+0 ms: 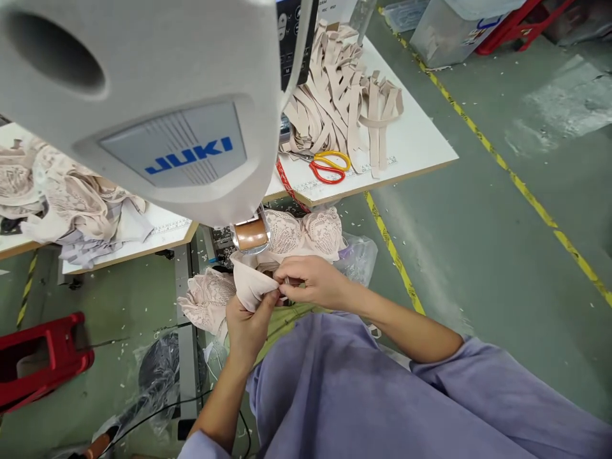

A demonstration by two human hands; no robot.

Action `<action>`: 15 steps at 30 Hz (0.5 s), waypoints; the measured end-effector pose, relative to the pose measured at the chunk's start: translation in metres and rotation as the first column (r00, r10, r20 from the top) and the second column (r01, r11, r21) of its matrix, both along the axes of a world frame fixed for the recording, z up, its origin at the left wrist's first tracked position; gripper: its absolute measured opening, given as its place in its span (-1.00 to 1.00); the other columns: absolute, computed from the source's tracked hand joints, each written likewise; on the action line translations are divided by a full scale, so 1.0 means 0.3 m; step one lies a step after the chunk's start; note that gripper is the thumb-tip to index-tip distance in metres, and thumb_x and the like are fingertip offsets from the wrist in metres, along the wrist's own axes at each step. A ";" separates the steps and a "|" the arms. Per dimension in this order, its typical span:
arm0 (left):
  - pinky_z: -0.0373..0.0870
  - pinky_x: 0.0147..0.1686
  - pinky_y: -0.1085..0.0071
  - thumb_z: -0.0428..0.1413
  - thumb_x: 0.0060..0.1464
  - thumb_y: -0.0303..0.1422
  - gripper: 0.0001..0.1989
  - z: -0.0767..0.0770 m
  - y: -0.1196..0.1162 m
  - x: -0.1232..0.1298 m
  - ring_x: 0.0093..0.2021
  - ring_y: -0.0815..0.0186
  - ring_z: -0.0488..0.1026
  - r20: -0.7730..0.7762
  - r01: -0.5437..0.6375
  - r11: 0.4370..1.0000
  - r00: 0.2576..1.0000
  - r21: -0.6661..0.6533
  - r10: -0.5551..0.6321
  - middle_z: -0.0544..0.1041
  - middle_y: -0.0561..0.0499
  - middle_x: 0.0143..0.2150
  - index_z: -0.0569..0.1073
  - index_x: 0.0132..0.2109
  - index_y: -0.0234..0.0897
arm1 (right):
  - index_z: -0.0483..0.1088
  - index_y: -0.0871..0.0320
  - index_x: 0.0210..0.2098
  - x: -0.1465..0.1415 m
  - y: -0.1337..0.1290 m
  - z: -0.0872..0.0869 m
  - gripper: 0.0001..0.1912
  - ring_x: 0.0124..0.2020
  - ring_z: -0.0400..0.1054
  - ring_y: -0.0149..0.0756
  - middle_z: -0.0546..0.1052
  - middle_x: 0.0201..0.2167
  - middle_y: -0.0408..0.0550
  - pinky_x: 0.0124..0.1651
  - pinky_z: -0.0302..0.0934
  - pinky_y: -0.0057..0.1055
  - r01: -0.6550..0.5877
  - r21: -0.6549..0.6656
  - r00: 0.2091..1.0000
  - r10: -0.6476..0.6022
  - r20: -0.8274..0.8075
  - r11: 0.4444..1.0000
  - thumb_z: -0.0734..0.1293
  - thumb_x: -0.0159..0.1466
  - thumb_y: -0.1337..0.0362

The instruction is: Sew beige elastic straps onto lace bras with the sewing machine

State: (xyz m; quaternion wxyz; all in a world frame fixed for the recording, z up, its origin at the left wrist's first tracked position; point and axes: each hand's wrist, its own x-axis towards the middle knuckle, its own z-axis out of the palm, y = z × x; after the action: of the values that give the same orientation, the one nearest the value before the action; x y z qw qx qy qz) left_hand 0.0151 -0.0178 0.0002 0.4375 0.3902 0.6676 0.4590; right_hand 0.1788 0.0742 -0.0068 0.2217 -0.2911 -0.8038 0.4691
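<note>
A pale pink lace bra (306, 233) lies just below the head of a JUKI sewing machine (191, 153), one part of it folded up towards me. My left hand (249, 325) grips the smooth beige fabric of that part, thumb on top. Close against it, my right hand (310, 280) pinches the edge of the same fabric, fingertips together. The two hands meet at this edge, and the exact spot between the fingertips is hidden. Another lace cup (208, 296) hangs to the left of my left hand.
Beige straps (329, 89) are heaped on the white table (421, 146), with red-and-yellow scissors (329, 167) near its edge. More lace bras (71, 191) are piled on the left table. A red stool (43, 357) stands at left, a plastic bin (454, 32) at upper right.
</note>
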 end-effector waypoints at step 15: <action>0.38 -0.31 0.43 0.26 0.02 -0.22 -0.77 0.024 0.035 -0.036 -0.33 0.24 0.50 -0.144 0.097 0.991 0.983 -0.091 -0.110 0.62 0.00 -0.37 0.61 -0.31 -0.34 | 0.50 0.17 -0.27 0.028 -0.017 -0.034 -0.87 -0.40 0.34 -0.46 0.50 -0.40 -0.18 -0.33 0.16 -0.52 0.084 -0.214 0.995 -0.092 -0.030 0.973 0.30 0.27 0.30</action>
State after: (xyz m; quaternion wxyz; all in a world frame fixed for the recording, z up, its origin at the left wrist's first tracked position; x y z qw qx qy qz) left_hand 0.0043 -0.0072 0.0074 0.4259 0.4389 0.6957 0.3768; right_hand 0.1872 0.0692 -0.0171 0.2261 -0.3389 -0.7309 0.5476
